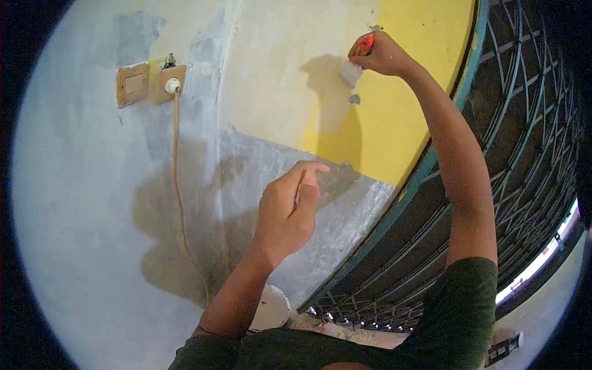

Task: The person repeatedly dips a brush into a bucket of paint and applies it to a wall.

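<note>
Up high, near the right side of the wall (80, 172), is what looks like a scraper (351, 74) with a red-orange handle, its pale blade at the yellow paint's edge, just above a small grey patch (354, 98). The fingers of the right hand (385, 54) are closed around the handle close to the blade, a short grip that probably gives control over pressure and angle. Lower and nearer, the left hand (287, 206) is raised with its fingers loosely bent and nothing visible between them; it seems to be held off the wall for balance, out of the blade's way. Farther left, a plug (172, 85) sits in its socket, its cord (176, 154) hanging free, beside a switch plate (132, 85). Below the left hand, a pale bucket (271, 308) stands low by the wall, presumably within reach. Metal grillework (530, 117) borders the right side.
</note>
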Available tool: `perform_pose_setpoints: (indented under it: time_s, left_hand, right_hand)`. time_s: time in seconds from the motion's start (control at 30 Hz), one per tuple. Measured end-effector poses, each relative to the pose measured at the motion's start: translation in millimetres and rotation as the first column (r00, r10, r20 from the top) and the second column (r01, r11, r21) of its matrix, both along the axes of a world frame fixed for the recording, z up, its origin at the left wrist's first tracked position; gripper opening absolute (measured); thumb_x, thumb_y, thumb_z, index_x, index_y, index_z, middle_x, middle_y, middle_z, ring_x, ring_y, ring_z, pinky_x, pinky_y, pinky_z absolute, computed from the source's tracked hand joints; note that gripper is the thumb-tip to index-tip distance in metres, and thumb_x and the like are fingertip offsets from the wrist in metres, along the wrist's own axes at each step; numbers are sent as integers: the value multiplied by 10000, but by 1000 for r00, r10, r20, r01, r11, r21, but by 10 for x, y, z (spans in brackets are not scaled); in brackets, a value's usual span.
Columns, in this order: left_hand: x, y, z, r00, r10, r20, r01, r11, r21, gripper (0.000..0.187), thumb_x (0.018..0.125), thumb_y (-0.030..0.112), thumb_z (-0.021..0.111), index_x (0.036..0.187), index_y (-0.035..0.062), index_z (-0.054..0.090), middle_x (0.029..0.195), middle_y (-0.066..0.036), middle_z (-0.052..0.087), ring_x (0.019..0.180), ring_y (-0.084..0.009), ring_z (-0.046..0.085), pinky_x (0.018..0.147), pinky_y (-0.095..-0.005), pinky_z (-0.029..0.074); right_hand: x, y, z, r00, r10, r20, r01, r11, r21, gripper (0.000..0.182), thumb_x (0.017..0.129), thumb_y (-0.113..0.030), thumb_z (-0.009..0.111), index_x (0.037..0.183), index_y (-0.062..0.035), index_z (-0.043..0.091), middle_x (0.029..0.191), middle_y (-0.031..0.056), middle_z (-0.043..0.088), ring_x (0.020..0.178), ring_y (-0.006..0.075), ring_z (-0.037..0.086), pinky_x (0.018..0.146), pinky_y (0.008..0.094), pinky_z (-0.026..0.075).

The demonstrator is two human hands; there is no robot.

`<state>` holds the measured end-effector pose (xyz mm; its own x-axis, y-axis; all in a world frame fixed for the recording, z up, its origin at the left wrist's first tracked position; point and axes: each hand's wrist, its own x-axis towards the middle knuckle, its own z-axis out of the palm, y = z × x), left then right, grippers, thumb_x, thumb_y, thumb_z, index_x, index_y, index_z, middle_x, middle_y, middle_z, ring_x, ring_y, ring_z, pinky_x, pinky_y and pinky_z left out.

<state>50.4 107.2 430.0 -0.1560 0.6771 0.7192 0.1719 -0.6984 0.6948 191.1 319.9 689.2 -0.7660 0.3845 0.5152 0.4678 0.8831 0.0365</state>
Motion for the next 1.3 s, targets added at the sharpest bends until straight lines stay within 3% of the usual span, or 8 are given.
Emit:
perform_pose_setpoints:
  time_s: [0.07,0.23,0.4,0.5,0.57,0.73,0.93,1.3]
  left_hand:
    - [-53,70,-23,997,71,-34,-70,997,27,245,979,204,464,1087,45,616,701,-117,588,651,-238,596,633,-354,456]
    - [-71,148,-50,996,74,-43,-73,997,23,228,969,184,477,1095,44,606,761,-156,620,716,-285,630,675,-370,477]
    - [-90,240,-92,996,73,-52,-72,997,21,220,960,166,483,1100,43,600,796,-187,633,742,-312,640,697,-385,480]
    - [-99,279,-95,995,74,-73,-74,997,2,259,987,158,418,1130,12,576,746,-59,554,724,-138,517,702,-283,426]
    - [-102,307,-76,995,86,-59,-88,995,-37,213,956,149,484,1101,42,597,797,-197,626,745,-305,638,704,-381,479]
    - [-112,403,5,993,115,-38,-115,993,1,205,947,121,483,1098,40,597,786,-165,621,730,-263,629,696,-366,478]
    - [-147,312,186,995,104,4,-104,995,-7,214,952,121,493,1111,3,577,775,-100,575,737,-187,563,670,-335,462]
    - [-97,249,133,978,204,-45,-204,979,25,268,994,217,448,1169,48,560,961,-109,571,890,-183,538,824,-327,429]
  right_hand:
    - [-88,103,135,999,-6,39,2,995,96,113,783,-60,722,853,20,683,782,78,693,697,140,636,666,298,526]
    - [-338,54,454,995,-39,97,8,951,310,56,748,-8,679,800,-13,659,754,105,670,727,225,640,693,341,521]
    - [-392,-229,537,995,-76,62,46,920,389,114,675,67,569,650,-27,627,580,78,592,570,153,513,551,322,442]
    - [-330,74,182,988,0,157,-110,718,688,141,701,58,565,810,-25,597,804,185,612,807,421,589,704,442,498]
    - [-278,237,-305,943,-109,315,-125,761,636,175,687,60,559,832,-30,598,854,177,601,857,388,596,735,461,493]
    - [-207,-23,-1028,893,-22,450,-220,850,478,146,663,52,589,784,-29,588,785,156,582,825,366,599,720,454,496]
    - [-238,-16,-224,941,212,264,-274,934,230,98,666,44,593,726,-15,643,693,136,654,663,264,628,663,348,508]
    - [-457,107,1279,986,29,-167,51,888,456,94,666,68,576,642,-23,584,575,70,565,574,150,475,538,330,423]
